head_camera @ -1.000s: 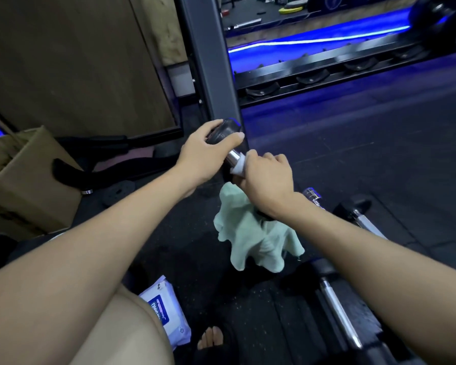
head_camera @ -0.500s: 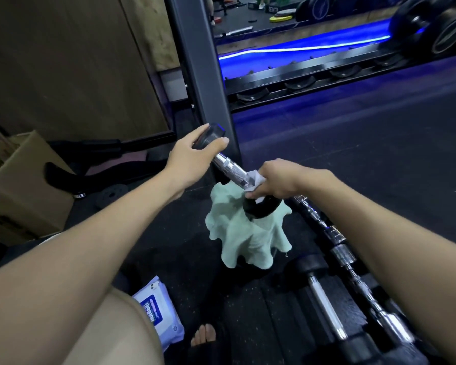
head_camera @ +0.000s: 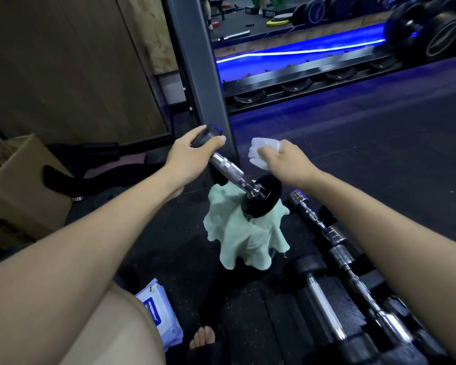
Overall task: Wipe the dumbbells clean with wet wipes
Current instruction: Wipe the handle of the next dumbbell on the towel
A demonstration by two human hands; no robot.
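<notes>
Dumbbell (head_camera: 234, 175) is held tilted by the left hand (head_camera: 192, 156) at its upper head, shaft descending rightward; the right hand (head_camera: 284, 159), pinching the wet wipe (head_camera: 261, 151), apparently hovers just beside it.

Right hand (head_camera: 287, 164) lifted wet wipe (head_camera: 261, 151) off dumbbell (head_camera: 237, 180) handle.

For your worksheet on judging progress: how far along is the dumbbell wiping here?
Done: cannot tell which are clean. In hand: the left hand grips the tilted dumbbell, its lower end on the green cloth; the right hand holds a wet wipe off it. Left: possibly the floor dumbbells.
</notes>
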